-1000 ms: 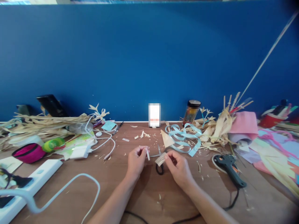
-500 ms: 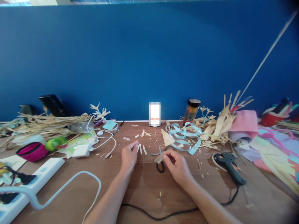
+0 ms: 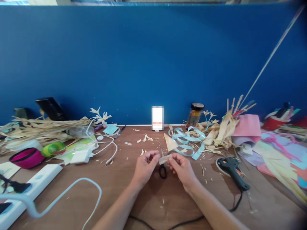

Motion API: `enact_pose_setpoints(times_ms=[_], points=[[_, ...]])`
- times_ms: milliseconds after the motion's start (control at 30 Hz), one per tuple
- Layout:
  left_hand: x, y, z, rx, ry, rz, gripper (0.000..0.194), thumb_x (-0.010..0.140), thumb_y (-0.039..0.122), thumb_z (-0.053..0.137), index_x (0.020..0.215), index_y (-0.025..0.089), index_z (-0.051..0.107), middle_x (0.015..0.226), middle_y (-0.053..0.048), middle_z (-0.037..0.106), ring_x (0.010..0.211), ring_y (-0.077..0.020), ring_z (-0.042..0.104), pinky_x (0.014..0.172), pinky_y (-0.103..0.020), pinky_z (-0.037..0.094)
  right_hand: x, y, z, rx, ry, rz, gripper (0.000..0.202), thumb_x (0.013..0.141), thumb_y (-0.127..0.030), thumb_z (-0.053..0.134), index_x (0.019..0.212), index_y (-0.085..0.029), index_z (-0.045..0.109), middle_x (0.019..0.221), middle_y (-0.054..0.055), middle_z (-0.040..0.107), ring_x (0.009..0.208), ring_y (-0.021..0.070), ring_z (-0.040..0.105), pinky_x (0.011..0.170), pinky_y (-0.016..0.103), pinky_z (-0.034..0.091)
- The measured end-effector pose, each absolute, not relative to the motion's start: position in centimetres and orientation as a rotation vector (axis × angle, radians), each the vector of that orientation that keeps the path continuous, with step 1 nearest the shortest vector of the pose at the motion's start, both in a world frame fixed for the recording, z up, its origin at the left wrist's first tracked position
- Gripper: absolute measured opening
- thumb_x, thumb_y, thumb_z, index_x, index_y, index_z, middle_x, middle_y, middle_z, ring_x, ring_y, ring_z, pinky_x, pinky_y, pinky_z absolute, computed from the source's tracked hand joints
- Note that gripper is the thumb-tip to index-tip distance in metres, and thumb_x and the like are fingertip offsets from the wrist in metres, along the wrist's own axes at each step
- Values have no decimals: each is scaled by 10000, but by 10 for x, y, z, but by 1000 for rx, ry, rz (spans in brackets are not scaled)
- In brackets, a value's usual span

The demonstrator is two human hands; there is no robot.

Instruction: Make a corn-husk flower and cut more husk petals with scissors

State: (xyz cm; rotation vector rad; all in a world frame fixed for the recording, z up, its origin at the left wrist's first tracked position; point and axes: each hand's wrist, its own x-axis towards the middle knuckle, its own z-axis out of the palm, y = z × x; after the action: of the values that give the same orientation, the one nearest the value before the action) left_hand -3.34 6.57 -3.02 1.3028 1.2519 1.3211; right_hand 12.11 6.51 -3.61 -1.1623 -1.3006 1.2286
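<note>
My left hand [image 3: 146,164] and my right hand [image 3: 182,168] are close together over the table, fingers pinched. A short, pale, slightly see-through strip [image 3: 164,159] spans the gap between them, its two ends at my fingertips. It looks like dried husk. Just beneath it lie scissors [image 3: 162,172] with a black handle, their blades partly hidden by the strip. Small pale offcuts [image 3: 143,152] lie beyond my left hand. A pale triangular piece [image 3: 169,142] rests beyond my right hand, beside a tangle of light blue ribbon [image 3: 198,140].
To the right lies a black glue gun [image 3: 233,172], its cord running across the table's front. A lit phone [image 3: 157,118] stands against the blue partition [image 3: 134,64]. Dried husks [image 3: 55,124], a pink pouch [image 3: 27,157] and a white power strip [image 3: 40,179] occupy the left.
My left hand has moved right, away from the small strips, to the left end of the pale strip. My right hand still holds its other end, which now lies more level.
</note>
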Motion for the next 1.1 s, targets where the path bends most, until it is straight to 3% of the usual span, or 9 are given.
enact_pose_setpoints(times_ms=[200, 500, 700, 900, 1100], points=[[-29, 62, -32, 1285, 1194, 1186, 238, 701, 350, 579, 725, 119, 632, 510, 1, 556, 470, -88, 483, 463, -184, 385, 119, 62, -27, -1123, -1340, 1251, 221, 735, -382, 559, 735, -162, 538, 587, -23, 528, 504, 84, 447, 434, 180, 336], [-29, 60, -25, 1251, 1035, 1093, 241, 729, 368, 547, 725, 131, 589, 618, -17, 586, 543, -93, 529, 547, -204, 439, 120, 63, -29, -1026, -1230, 1382, 178, 747, -350, 546, 783, -178, 523, 631, -31, 542, 548, 88, 474, 512, 195, 379], [-31, 59, -22, 1406, 965, 1120, 358, 699, 271, 588, 1045, 176, 589, 746, -36, 611, 626, -116, 546, 583, -215, 446, 120, 60, -21, -965, -1295, 1494, 259, 758, -328, 531, 973, -183, 521, 576, -56, 472, 491, 71, 412, 470, 185, 334], [-32, 61, -26, 1454, 1022, 1141, 185, 677, 297, 610, 764, 148, 676, 734, -58, 643, 638, -151, 586, 609, -249, 452, 121, 62, -25, -1066, -1227, 1499, 307, 745, -393, 529, 971, -187, 501, 598, -40, 533, 468, 76, 448, 443, 183, 342], [-37, 67, -32, 1413, 1250, 1359, 187, 665, 292, 625, 776, 158, 692, 771, -70, 678, 710, -178, 600, 666, -266, 455, 120, 64, -28, -995, -1269, 1383, 324, 721, -348, 572, 1003, -198, 520, 800, 27, 623, 644, 115, 565, 528, 205, 424]])
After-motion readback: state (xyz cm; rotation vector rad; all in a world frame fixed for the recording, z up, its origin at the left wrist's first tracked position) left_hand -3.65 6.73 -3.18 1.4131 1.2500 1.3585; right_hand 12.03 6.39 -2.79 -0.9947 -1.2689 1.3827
